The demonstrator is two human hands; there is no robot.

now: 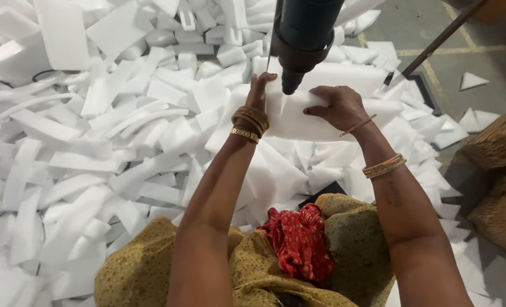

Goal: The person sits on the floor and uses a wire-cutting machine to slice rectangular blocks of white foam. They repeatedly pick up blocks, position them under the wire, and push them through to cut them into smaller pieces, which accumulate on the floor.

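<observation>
White foam sheet (298,116) sits under the dark machine head (301,40), held flat on top of the foam scrap pile (82,142), just ahead of the person's knees. Left hand (259,91) presses on the sheet's left edge, fingers pointing up toward the machine's nozzle tip, close beside it; palm side hidden, so grip looks like a flat press, not a fist. Right hand (339,107) clamps the sheet's right part, fingers curled over the foam, thumb side toward the nozzle. Both hands on the same piece, nozzle between them, right above the sheet.

Gold bangles (250,122) stacked on the left wrist; thin bracelet (358,125) and a wider bangle (383,166) on the right forearm. Person wears mustard-yellow patterned cloth (145,267) with a red printed cloth (298,241) bunched in the lap.

Foam offcuts, strips and blocks, cover nearly all the floor to the left and ahead. Bare grey concrete floor (480,51) at upper right with a few loose foam triangles. Dark slanted rod (443,37) crosses there. Brown corrugated cardboard stacks (500,170) at the right edge.
</observation>
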